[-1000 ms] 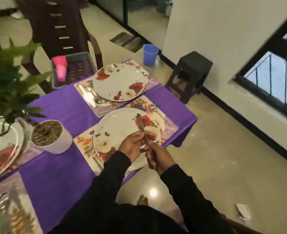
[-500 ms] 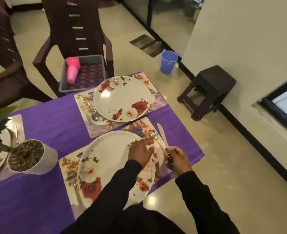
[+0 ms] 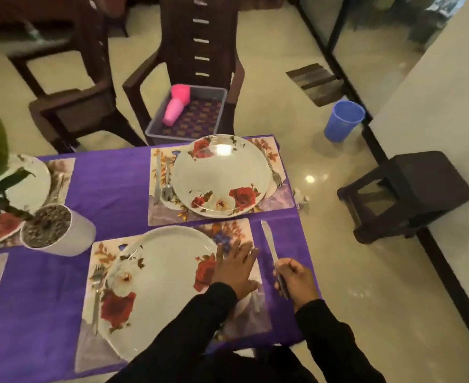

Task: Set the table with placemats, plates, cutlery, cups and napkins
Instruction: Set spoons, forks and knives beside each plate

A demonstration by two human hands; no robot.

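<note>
While your right hand (image 3: 294,280) holds the knife (image 3: 272,254) by its handle, with the fingers curled around it, the blade points toward the top of the frame and lies over the purple cloth of the desk (image 3: 111,186), just right of the near placemat (image 3: 236,233). I judge the step is to lay this knife at the right side of the near plate (image 3: 161,288). To do it well, lower the knife flat onto the right strip of the placemat, parallel to its edge, and let go only when it rests there; it is now close to the edge of the desk and could slip to the floor. Your left hand (image 3: 234,268) lies with straight fingers on the placemat at the rim of the plate, so it can keep both from sliding. I cannot see whether something lies under this hand.

A fork (image 3: 96,288) lies already at the left side of the near plate. The far plate (image 3: 222,175), in the centre of the frame, has cutlery on both sides.

On the chair (image 3: 200,37) above it stands a grey tray (image 3: 219,92) with pink cups (image 3: 176,105) lying stacked inside, over patterned purple material. A white pot (image 3: 70,239) at the left holds dark soil and a plant. A blue cup (image 3: 342,124) stands on the floor at the upper right.
</note>
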